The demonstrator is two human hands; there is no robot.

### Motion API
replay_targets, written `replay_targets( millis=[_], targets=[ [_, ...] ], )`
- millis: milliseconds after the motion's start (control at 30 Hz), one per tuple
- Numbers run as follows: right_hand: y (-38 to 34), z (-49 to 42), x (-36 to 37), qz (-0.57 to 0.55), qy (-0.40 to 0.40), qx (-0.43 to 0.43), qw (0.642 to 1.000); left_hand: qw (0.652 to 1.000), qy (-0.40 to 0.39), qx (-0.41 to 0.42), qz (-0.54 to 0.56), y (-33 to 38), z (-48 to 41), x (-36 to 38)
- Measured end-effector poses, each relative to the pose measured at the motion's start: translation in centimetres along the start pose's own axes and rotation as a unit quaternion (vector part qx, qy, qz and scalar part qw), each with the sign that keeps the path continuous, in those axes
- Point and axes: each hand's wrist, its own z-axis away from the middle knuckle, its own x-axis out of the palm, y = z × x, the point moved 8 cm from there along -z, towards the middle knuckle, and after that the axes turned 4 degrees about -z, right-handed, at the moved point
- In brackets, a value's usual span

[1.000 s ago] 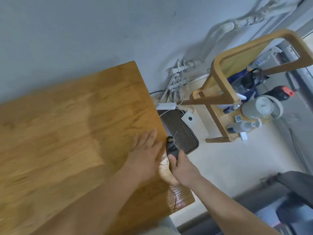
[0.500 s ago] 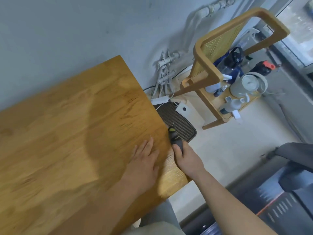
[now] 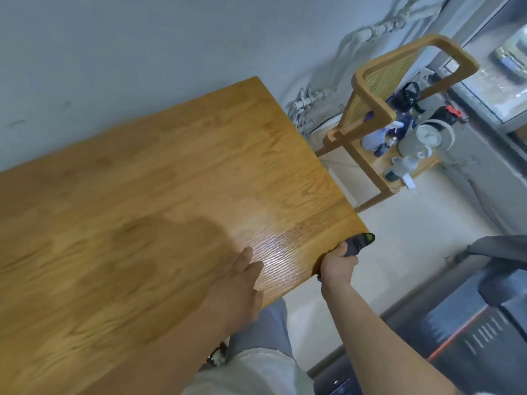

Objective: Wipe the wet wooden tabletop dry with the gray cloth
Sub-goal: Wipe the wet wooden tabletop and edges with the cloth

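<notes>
While right hand grips it, gray cloth juts past fingers.

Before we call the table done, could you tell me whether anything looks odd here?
A glossy, likely wet sheen shows on the tabletop near its corner, beside the left hand. The right hand grips the cloth at the edge, off that patch. Nothing else stands out.

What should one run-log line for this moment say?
left hand: flat on table | right hand: grips cloth at table's near right corner | surface: shiny patch between hands
</notes>
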Motion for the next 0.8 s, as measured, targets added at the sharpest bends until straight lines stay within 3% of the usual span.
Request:
replay_targets(
  millis=[200,433,633,800],
  targets=[
    [7.9,8.3,4.5,0.031,0.004,0.02,0.999,0.998,-0.022,-0.054,-0.012,-5.1,2.9,3.2],
    [11.7,9.3,5.9,-0.007,-0.079,0.102,0.992,0.997,0.005,-0.08,-0.005,-8.9,5.4,3.9],
    [8.2,9.6,4.1,-0.047,-0.048,0.069,0.995,0.998,0.019,-0.065,0.017,-13.2,10.4,5.6],
    [13.6,17.5,8.1,-0.042,-0.007,0.039,0.998,0.997,0.037,-0.032,0.061,-18.3,16.2,7.8]
  ],
)
